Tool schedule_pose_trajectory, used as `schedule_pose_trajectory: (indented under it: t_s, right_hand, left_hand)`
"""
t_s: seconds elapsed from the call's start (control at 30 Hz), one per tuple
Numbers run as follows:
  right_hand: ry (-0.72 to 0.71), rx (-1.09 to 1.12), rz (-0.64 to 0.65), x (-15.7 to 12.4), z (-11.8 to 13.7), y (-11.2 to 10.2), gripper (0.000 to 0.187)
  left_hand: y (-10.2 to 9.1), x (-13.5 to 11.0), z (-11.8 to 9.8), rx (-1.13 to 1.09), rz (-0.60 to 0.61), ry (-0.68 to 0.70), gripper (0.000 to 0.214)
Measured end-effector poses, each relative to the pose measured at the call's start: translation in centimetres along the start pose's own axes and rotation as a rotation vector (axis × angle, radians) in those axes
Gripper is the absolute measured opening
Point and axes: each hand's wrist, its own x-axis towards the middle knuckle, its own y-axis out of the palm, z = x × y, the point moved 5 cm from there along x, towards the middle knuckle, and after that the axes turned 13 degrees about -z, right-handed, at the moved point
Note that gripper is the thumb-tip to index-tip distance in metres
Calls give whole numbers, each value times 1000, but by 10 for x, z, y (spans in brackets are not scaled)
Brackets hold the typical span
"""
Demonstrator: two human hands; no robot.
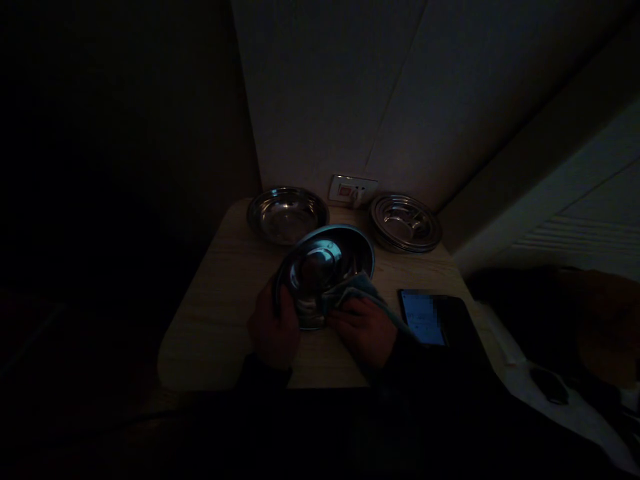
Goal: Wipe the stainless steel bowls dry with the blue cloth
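Note:
A shiny metal bowl (318, 265) is tilted over the middle of a small wooden table. My left hand (274, 327) grips its near left rim, thumb on the inner side. In my right hand (364, 327) is a bluish cloth (356, 285), pressed against the near right part of the bowl's inside; my fingers are closed on it. Behind the tilted bowl, a second metal bowl (287, 217) stands at the table's back left. A stack of several metal bowls (406, 223) sits at the back right.
The pale wooden table (210, 320) backs onto a wall. A wall socket (353, 190) with a switch and a plug is just above the table's back edge. To the right of my right hand lies a phone (424, 317) with a lit screen, beside a dark flat object (463, 323). The room is dim.

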Motion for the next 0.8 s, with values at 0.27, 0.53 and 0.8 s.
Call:
schedule_pose_trajectory:
  t_s: [0.27, 0.53, 0.8]
  right_hand:
    - [24, 78, -49, 11, 22, 13, 19]
    - [-46, -111, 70, -15, -17, -28, 26]
    - [42, -73, 79, -19, -11, -13, 26]
  left_hand:
    - [-3, 8, 7, 26, 38, -101, 31]
    - [0, 20, 6, -68, 192, -97, 29]
    - [-2, 28, -2, -166, 265, -127, 36]
